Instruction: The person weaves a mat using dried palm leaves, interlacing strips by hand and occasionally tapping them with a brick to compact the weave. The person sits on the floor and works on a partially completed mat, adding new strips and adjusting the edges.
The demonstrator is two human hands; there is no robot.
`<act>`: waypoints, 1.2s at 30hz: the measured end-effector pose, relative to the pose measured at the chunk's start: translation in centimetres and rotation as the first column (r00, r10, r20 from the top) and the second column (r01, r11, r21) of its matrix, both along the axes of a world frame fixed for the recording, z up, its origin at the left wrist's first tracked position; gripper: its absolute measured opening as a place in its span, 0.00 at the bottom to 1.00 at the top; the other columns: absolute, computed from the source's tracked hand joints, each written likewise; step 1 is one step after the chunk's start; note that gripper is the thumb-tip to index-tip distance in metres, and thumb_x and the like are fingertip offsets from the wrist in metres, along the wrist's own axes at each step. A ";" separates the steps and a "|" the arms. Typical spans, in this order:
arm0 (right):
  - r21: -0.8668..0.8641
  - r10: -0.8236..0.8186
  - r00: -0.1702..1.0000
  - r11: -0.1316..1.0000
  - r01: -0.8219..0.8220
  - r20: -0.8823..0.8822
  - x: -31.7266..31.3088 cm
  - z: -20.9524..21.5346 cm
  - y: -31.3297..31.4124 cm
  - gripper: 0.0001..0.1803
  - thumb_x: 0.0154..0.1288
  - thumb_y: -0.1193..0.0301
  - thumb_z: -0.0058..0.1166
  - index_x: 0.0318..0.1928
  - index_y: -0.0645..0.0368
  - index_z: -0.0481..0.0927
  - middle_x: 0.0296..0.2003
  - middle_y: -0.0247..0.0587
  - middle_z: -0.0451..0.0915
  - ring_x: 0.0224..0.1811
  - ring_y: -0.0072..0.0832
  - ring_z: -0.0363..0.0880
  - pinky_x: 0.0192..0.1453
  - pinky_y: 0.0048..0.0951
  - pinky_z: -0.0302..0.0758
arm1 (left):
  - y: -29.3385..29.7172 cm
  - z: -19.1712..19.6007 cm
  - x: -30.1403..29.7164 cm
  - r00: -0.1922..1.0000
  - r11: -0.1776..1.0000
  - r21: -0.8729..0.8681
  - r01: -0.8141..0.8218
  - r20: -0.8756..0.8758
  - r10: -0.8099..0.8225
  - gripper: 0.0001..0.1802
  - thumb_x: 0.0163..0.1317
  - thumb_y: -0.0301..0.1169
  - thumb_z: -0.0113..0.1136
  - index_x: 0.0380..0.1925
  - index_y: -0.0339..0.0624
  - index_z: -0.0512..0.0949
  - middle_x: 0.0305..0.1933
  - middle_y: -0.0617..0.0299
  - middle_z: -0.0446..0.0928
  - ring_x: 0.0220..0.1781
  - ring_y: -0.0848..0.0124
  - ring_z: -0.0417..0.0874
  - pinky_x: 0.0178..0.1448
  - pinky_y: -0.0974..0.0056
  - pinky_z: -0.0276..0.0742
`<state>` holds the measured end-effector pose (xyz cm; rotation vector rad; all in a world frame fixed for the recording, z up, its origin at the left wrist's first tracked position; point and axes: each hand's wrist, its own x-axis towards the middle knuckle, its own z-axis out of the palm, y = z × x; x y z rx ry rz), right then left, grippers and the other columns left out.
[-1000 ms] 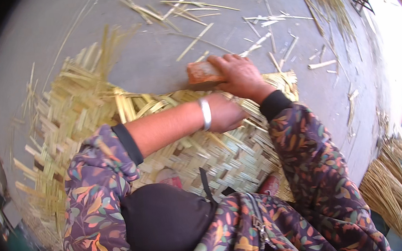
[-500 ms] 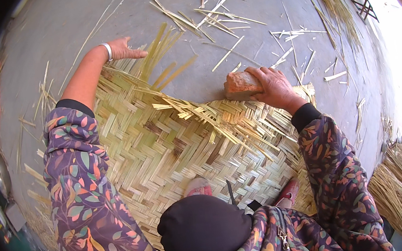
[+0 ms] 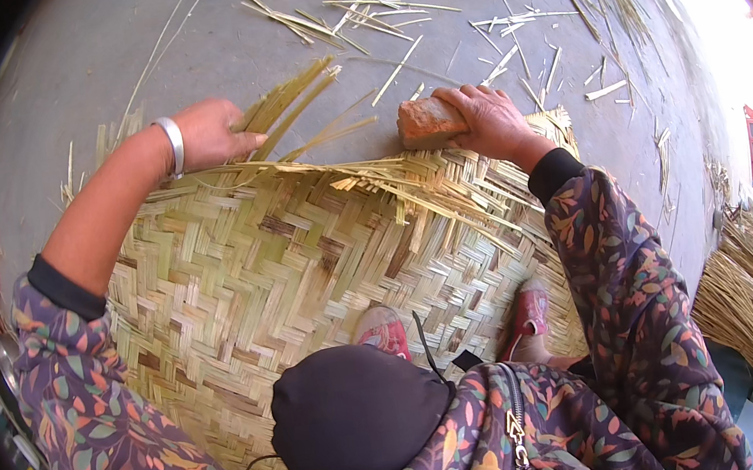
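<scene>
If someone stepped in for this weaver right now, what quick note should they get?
Left hand: gripping the loose bamboo strips that stick up at the mat's far edge.
Right hand: closed on a reddish brick piece resting at that same edge.
Woven bamboo mat: lies flat on the concrete floor, both red shoes on it.
Done: most of the mat is woven in a herringbone pattern.
Left: the far edge is unfinished, with strip ends free; spare strips lie scattered beyond.
</scene>
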<state>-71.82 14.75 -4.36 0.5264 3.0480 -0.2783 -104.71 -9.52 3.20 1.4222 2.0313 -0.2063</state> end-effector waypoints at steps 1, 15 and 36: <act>-0.003 -0.011 1.000 1.000 0.011 0.021 0.0 0.1 -0.1 0.41 0.49 0.63 0.73 0.65 0.39 0.69 0.50 0.37 0.78 0.58 0.43 0.76 0.61 0.47 0.69 | -0.5 -0.1 0.6 0.994 0.994 0.058 0.098 -0.045 -0.095 0.21 0.67 0.43 0.63 0.47 0.34 0.81 0.45 0.48 0.84 0.43 0.52 0.85 0.49 0.56 0.80; -0.253 0.007 1.000 0.967 -0.014 -0.027 -0.7 4.4 -3.8 0.41 0.51 0.55 0.71 0.66 0.46 0.69 0.55 0.44 0.79 0.62 0.47 0.74 0.66 0.44 0.71 | -8.6 -4.2 11.3 0.825 0.860 0.484 -0.162 0.545 -0.151 0.25 0.73 0.36 0.55 0.66 0.38 0.70 0.67 0.47 0.74 0.69 0.58 0.75 0.72 0.60 0.70; -0.063 0.249 0.963 0.965 -0.256 -0.102 0.6 0.4 -12.1 0.29 0.59 0.58 0.65 0.60 0.45 0.71 0.40 0.41 0.79 0.47 0.44 0.80 0.51 0.46 0.73 | -12.8 -13.8 18.4 0.935 0.880 0.323 0.348 -0.056 -0.350 0.44 0.46 0.27 0.60 0.70 0.35 0.65 0.78 0.47 0.59 0.83 0.55 0.51 0.84 0.50 0.45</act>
